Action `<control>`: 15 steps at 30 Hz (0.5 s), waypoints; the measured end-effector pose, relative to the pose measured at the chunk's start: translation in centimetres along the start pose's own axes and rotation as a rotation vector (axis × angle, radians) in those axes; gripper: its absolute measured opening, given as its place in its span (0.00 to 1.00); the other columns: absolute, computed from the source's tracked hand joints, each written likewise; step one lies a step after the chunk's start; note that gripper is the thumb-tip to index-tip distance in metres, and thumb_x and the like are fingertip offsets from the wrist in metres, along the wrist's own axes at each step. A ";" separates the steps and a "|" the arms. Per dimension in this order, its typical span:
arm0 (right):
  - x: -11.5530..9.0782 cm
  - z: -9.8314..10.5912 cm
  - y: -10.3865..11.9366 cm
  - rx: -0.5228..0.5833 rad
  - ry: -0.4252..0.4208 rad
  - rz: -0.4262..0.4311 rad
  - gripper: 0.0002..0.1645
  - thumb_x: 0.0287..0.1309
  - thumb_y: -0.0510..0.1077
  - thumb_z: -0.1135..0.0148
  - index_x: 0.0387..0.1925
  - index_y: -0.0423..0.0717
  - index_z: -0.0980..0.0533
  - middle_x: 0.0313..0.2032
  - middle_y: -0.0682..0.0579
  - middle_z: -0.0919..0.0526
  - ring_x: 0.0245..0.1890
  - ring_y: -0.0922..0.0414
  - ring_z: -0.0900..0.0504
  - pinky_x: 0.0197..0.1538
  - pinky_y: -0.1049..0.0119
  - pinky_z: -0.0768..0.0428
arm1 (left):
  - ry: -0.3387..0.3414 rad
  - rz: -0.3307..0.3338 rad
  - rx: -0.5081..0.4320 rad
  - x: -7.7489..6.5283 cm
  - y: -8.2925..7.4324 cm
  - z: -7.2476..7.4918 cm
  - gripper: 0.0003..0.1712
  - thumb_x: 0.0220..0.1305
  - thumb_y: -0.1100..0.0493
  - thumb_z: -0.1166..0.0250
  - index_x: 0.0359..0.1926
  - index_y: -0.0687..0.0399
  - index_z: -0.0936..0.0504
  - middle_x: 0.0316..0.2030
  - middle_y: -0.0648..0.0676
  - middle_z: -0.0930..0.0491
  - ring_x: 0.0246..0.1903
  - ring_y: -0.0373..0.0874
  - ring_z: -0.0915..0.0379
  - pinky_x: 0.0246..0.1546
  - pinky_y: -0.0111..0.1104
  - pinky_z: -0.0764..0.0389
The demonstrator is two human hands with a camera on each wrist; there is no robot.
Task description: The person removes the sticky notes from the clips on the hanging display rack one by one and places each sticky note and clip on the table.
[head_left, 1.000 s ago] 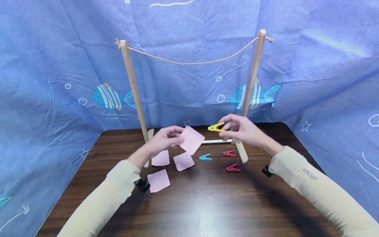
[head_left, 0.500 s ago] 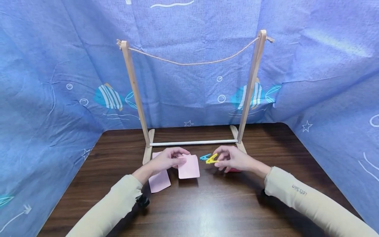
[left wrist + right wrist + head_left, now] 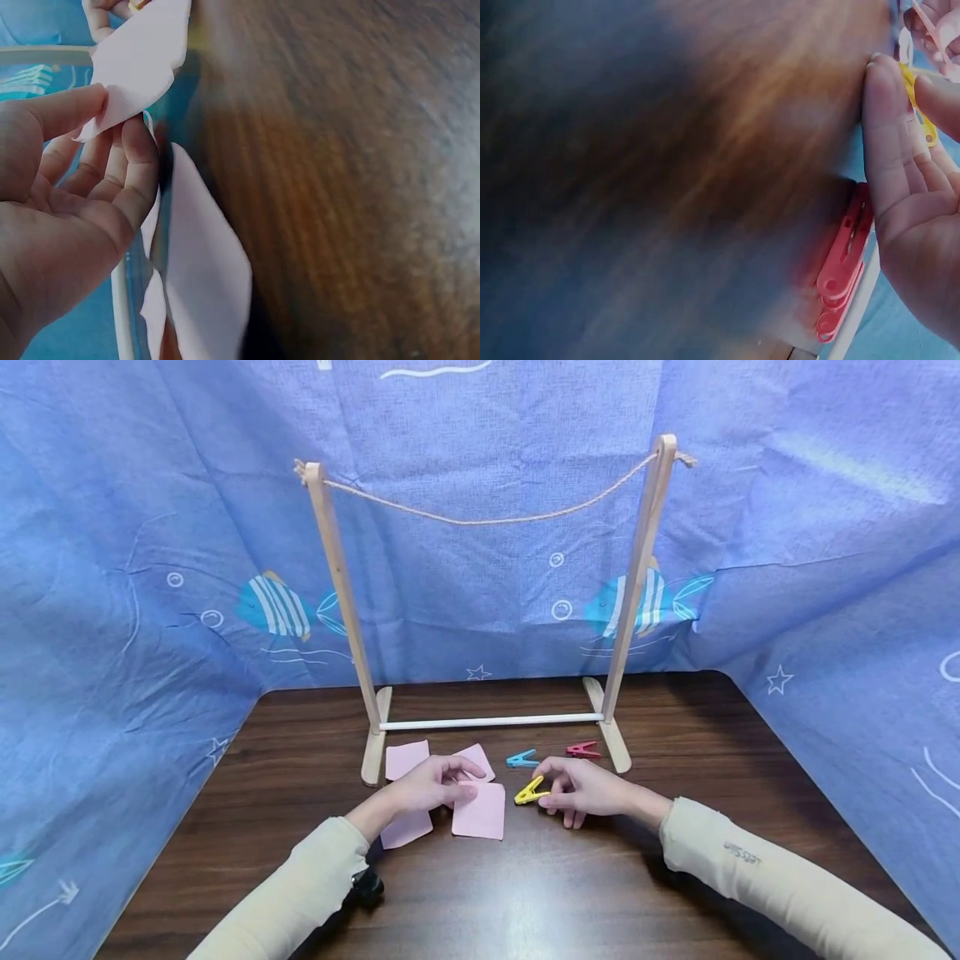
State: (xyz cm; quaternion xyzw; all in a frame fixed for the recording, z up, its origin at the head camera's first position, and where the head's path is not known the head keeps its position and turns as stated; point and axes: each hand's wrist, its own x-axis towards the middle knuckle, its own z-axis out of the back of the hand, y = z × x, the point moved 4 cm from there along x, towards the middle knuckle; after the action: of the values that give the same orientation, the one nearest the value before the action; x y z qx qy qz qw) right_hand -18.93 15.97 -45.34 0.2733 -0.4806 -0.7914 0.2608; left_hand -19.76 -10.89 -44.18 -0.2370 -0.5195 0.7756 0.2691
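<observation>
My left hand [image 3: 427, 789] pinches a thin pink square sheet [image 3: 480, 812] between thumb and fingers, low over the table. In the left wrist view the held sheet [image 3: 146, 64] bends slightly and has a wavy edge. Beside and partly under this hand lie several similar pink squares [image 3: 407, 758], some overlapped by it. To the right, my right hand [image 3: 588, 789] pinches a yellow clothespin [image 3: 530, 792] near one end, its tip pointing left toward the held sheet. A blue clothespin [image 3: 521, 759] and a red clothespin [image 3: 582, 749] lie just behind it. The right wrist view shows red clothespins [image 3: 845, 244] below the palm.
A wooden frame stands at the back of the dark table [image 3: 525, 893], with a left post [image 3: 341, 585], a right post [image 3: 637, 581] and a white bottom bar [image 3: 491, 722]. A sagging rope [image 3: 487, 520] joins the post tops. Behind hangs a blue fish-print cloth [image 3: 480, 602].
Both hands have come down and nearer to the person, still holding the pink sheet and the yellow clothespin. The sheet has turned to hang squarely below the left fingers.
</observation>
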 end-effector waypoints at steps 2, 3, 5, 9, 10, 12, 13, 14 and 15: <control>0.0 -0.2 -0.1 -0.010 0.006 -0.015 0.22 0.70 0.43 0.35 0.60 0.42 0.30 0.29 0.45 0.16 0.20 0.51 0.16 0.23 0.55 0.15 | 0.003 -0.011 0.021 0.0 0.2 -0.1 0.15 0.70 0.67 0.36 0.55 0.70 0.21 0.34 0.53 0.21 0.31 0.37 0.25 0.32 0.32 0.18; 0.0 -0.4 -0.1 -0.012 0.010 -0.026 0.22 0.70 0.42 0.36 0.60 0.42 0.30 0.28 0.45 0.17 0.20 0.52 0.16 0.23 0.55 0.15 | 0.002 -0.010 0.032 0.0 0.3 -0.1 0.15 0.70 0.67 0.36 0.55 0.70 0.21 0.34 0.52 0.21 0.31 0.37 0.26 0.31 0.31 0.19; 0.0 -0.6 0.0 -0.025 0.015 -0.047 0.20 0.70 0.42 0.36 0.59 0.43 0.29 0.27 0.46 0.17 0.19 0.53 0.17 0.21 0.56 0.15 | -0.006 -0.004 0.061 -0.1 0.4 -0.2 0.14 0.69 0.67 0.35 0.54 0.68 0.20 0.33 0.52 0.21 0.30 0.37 0.27 0.30 0.29 0.22; 0.0 -1.1 0.4 -0.056 0.035 -0.099 0.18 0.69 0.42 0.35 0.57 0.45 0.28 0.23 0.46 0.18 0.16 0.55 0.18 0.19 0.57 0.16 | -0.002 -0.007 0.129 -0.1 0.6 -0.5 0.12 0.68 0.67 0.35 0.52 0.66 0.19 0.32 0.51 0.21 0.30 0.36 0.28 0.30 0.26 0.26; 0.0 -1.2 0.5 -0.071 0.038 -0.107 0.18 0.69 0.42 0.35 0.56 0.46 0.28 0.22 0.46 0.19 0.15 0.55 0.18 0.19 0.58 0.17 | -0.001 -0.002 0.141 -0.1 0.6 -0.6 0.12 0.68 0.67 0.35 0.51 0.66 0.18 0.32 0.51 0.21 0.30 0.36 0.28 0.30 0.26 0.27; 0.2 -1.3 0.8 -0.099 0.043 -0.124 0.18 0.68 0.42 0.34 0.55 0.48 0.28 0.21 0.47 0.19 0.15 0.55 0.18 0.18 0.58 0.17 | 0.003 0.008 0.148 -0.1 0.8 -0.6 0.12 0.68 0.68 0.35 0.50 0.67 0.19 0.32 0.51 0.20 0.30 0.36 0.28 0.30 0.26 0.26; 0.3 -1.4 0.9 -0.116 0.044 -0.128 0.18 0.67 0.43 0.33 0.54 0.48 0.28 0.21 0.47 0.19 0.14 0.55 0.18 0.18 0.58 0.17 | -0.001 0.018 0.152 -0.1 0.8 -0.6 0.11 0.68 0.68 0.35 0.50 0.67 0.19 0.32 0.51 0.20 0.30 0.36 0.28 0.31 0.26 0.26; 0.4 -1.4 0.9 -0.138 0.042 -0.134 0.19 0.66 0.43 0.32 0.54 0.49 0.29 0.20 0.47 0.19 0.14 0.55 0.18 0.18 0.59 0.17 | -0.006 0.029 0.155 -0.1 0.9 -0.5 0.11 0.68 0.67 0.35 0.50 0.67 0.19 0.32 0.50 0.21 0.30 0.36 0.28 0.31 0.27 0.26; 0.5 -1.5 1.0 -0.152 0.039 -0.142 0.19 0.65 0.44 0.31 0.53 0.50 0.29 0.20 0.48 0.19 0.14 0.56 0.18 0.18 0.60 0.17 | -0.013 0.042 0.160 -0.1 0.9 -0.4 0.11 0.68 0.67 0.35 0.50 0.66 0.18 0.32 0.50 0.21 0.30 0.36 0.28 0.32 0.27 0.26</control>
State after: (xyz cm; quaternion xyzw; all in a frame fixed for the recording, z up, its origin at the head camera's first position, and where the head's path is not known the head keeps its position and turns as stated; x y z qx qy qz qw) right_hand -18.17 14.31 -45.13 0.3015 -0.3933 -0.8366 0.2334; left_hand -19.54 -10.95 -45.17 -0.2206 -0.4525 0.8217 0.2673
